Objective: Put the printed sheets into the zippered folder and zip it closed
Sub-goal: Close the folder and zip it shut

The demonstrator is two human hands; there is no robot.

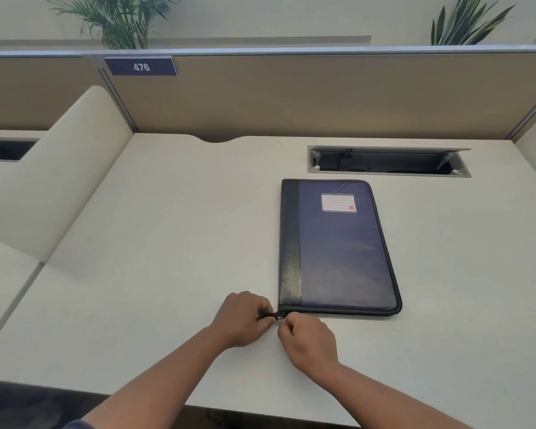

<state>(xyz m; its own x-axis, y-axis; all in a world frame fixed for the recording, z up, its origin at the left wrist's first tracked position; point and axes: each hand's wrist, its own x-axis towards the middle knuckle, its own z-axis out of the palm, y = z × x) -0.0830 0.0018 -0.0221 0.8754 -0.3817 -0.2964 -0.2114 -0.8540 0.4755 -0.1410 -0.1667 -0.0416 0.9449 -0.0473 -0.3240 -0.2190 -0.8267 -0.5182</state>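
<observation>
A dark blue zippered folder (338, 249) with a black spine strip and a white label lies flat and closed on the pale desk (155, 243), right of centre. No printed sheets are visible. Both hands meet at the folder's near left corner. My left hand (245, 318) pinches the black zipper end tab sticking out from that corner. My right hand (307, 339) has its fingertips closed on the small metal zipper pull (279, 319) right beside it.
An open cable tray (387, 162) is sunk into the desk just behind the folder. A tan partition (291, 97) with a sign reading 476 closes the back. A cream divider (44, 187) stands at the left. Plants rise behind the partition.
</observation>
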